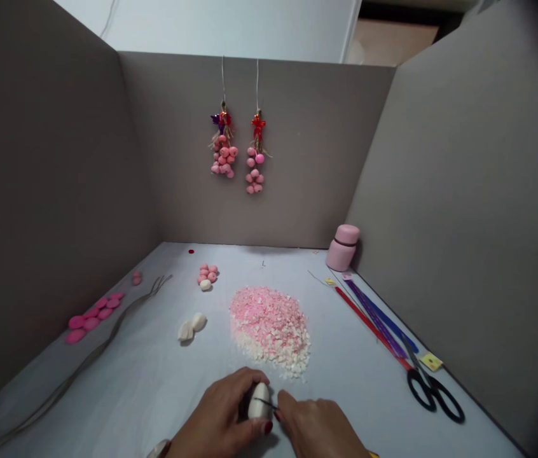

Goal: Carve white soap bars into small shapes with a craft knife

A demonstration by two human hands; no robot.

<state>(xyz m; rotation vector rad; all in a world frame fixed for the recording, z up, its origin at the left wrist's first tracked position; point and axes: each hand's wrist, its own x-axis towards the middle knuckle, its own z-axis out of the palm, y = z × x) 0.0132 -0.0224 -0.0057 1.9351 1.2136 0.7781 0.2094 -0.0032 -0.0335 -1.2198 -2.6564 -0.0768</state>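
My left hand is closed around a white oval piece near the front of the table, thumb and fingers on either side of it. In my right hand is a thin dark-tipped tool, pinched between thumb and fingers, its tip lying against the white piece. The rest of the tool is hidden by the hand; a bit of yellow shows below the palm. Just beyond both hands lies a heap of pink and white shavings. Left of the heap are two white lumps, and farther back a cluster of pink balls with one white ball.
Black-handled scissors lie at right beside red, purple and blue strips. A pink jar stands in the back right corner. Bright pink discs and long twine lie left. Two ball garlands hang on the grey back panel.
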